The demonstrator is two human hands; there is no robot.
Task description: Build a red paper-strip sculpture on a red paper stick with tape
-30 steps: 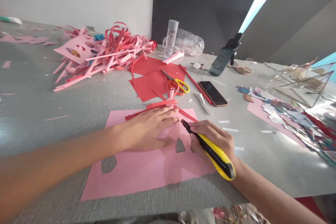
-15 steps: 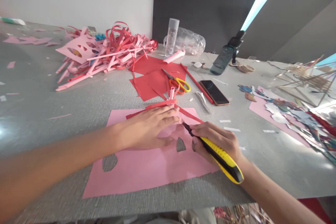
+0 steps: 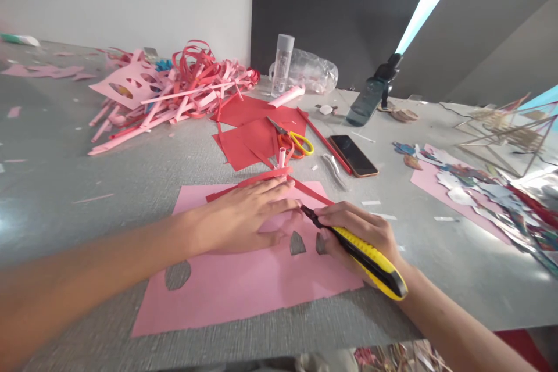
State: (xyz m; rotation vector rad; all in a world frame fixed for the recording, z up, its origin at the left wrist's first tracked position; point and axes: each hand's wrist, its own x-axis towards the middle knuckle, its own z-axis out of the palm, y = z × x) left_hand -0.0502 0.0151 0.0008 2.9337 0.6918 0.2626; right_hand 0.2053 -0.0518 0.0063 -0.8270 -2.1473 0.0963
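A sheet of pink paper [image 3: 226, 290] with several cut-out holes lies on the grey table in front of me. My left hand [image 3: 248, 212] rests flat on it, fingers stretched towards the right. In my right hand [image 3: 366, 232] is a yellow and black utility knife [image 3: 366, 256], its tip at the paper just beside my left fingertips. Whether the blade is in the paper cannot be made out. Red paper strips [image 3: 265, 175] lie along the sheet's far edge, partly under my left hand. A small pink paper roll [image 3: 282, 157] stands behind them.
Beyond the sheet are red paper [image 3: 244, 145], scissors [image 3: 296, 142] and a phone [image 3: 353, 155]. A heap of pink and red paper strips [image 3: 174, 90] sits at the back left. A clear bottle [image 3: 282, 67] and a dark bottle [image 3: 368, 99] stand behind; paper scraps [image 3: 475, 186] lie right.
The knife tip and my left fingers have shifted slightly on the paper. A second hole beside my right hand shows more now. The whole view has moved a little.
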